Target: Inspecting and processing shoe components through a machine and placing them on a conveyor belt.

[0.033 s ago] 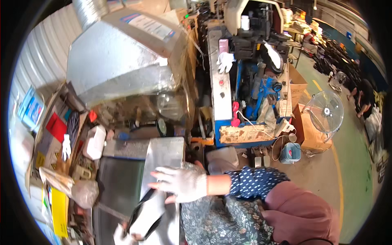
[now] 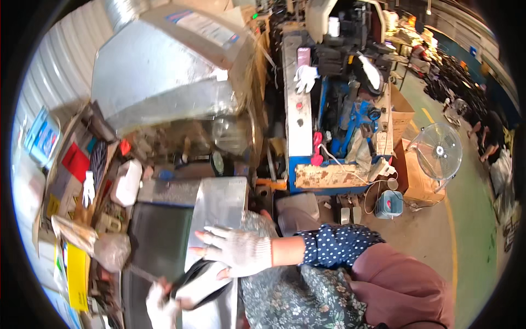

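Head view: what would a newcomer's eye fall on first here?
Probably the big silver metal hood, which takes up much of the upper left. After that, likely the round fan standing at the right. Closer in, toward the bottom, the white-gloved right hand, fingers spread, is at the upper end of a black-and-white piece, with the blurred left hand near its lower-left end.

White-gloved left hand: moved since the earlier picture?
Yes, slightly: the left hand is higher in view, nearer the far edge of the flat silver metal plate.
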`<move>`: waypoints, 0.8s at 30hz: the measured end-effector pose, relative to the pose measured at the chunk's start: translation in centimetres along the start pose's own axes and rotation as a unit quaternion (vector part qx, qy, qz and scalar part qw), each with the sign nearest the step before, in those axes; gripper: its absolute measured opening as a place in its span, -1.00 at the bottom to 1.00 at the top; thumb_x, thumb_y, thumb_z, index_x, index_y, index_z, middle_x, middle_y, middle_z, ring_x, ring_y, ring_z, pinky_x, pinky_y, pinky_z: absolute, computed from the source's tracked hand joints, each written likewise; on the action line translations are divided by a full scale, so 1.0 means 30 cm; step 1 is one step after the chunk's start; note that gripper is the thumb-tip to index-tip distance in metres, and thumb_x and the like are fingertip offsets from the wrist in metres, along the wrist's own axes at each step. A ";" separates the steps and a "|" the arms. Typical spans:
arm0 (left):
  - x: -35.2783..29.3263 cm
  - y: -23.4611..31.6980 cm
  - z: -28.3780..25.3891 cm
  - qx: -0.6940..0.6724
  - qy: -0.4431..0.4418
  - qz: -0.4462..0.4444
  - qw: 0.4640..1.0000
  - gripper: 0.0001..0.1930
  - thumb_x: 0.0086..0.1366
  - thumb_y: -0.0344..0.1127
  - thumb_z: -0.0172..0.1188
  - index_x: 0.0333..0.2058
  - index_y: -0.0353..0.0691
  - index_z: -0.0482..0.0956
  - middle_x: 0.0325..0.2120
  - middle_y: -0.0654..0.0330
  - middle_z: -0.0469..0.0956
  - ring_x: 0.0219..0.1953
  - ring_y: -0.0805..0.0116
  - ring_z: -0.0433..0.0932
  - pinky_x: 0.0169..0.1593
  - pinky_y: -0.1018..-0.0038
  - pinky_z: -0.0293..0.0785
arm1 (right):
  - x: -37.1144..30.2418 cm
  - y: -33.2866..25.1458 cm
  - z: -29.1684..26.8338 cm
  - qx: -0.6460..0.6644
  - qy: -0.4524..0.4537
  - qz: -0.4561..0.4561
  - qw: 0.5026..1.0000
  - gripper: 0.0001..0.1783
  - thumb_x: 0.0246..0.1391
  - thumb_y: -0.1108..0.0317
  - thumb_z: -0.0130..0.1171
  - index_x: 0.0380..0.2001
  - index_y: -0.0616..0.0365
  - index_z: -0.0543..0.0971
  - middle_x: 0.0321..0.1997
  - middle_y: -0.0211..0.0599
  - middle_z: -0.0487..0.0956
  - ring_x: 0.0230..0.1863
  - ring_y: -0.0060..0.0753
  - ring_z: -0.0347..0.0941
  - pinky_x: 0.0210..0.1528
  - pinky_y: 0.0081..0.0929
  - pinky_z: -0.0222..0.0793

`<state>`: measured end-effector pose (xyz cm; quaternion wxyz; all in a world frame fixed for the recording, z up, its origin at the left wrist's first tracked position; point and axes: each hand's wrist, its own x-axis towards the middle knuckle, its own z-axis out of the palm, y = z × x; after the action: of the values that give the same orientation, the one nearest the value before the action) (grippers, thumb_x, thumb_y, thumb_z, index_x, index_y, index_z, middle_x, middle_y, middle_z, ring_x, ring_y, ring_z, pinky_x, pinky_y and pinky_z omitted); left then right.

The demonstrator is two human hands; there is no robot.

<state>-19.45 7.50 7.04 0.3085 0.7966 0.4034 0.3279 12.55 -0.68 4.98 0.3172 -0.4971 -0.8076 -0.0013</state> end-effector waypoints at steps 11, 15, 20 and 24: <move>-0.052 -0.082 0.992 -0.289 -0.080 -0.250 0.921 -0.39 0.25 -0.02 0.32 0.18 -0.23 0.43 0.01 0.00 0.57 0.06 0.27 0.52 0.13 0.45 0.39 | -0.403 0.049 0.223 -0.001 0.055 0.341 0.938 -0.32 -0.06 0.27 0.31 0.17 0.16 0.38 0.10 -0.03 0.46 0.11 0.12 0.37 0.18 -0.07 0.29; -0.025 -0.071 0.975 -0.248 -0.013 -0.151 0.957 -0.63 0.26 -0.16 0.30 -0.08 -0.31 0.61 -0.27 0.03 0.68 -0.19 0.37 0.61 -0.05 0.47 0.48 | -0.418 0.088 0.183 0.051 0.064 0.398 0.914 -0.51 0.06 0.31 0.26 0.07 0.19 0.47 -0.01 -0.02 0.56 0.03 0.05 0.49 0.08 -0.15 0.39; 0.004 0.068 0.761 0.076 0.065 0.019 0.995 -0.74 0.22 -0.24 0.26 -0.53 -0.28 0.50 -0.59 -0.03 0.53 -0.47 -0.13 0.53 -0.35 0.11 0.45 | -0.380 0.124 0.109 0.173 0.035 0.351 0.920 -0.70 0.14 0.31 0.19 -0.06 0.09 0.59 -0.01 -0.04 0.61 -0.01 0.07 0.54 0.01 -0.17 0.46; -0.005 0.130 0.703 0.135 0.056 0.110 0.983 -0.87 0.18 -0.33 0.28 -0.46 -0.25 0.58 -0.61 -0.02 0.53 -0.48 -0.07 0.56 -0.37 0.18 0.46 | -0.310 0.150 0.090 0.173 0.033 0.205 0.963 -0.72 0.18 0.25 0.16 -0.07 0.07 0.62 -0.09 -0.16 0.64 -0.04 0.00 0.55 0.00 -0.23 0.46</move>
<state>-1.54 0.68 -2.60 0.1374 0.8508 0.3705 0.3464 17.63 -5.00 -3.36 0.4182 -0.5891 -0.6656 0.1876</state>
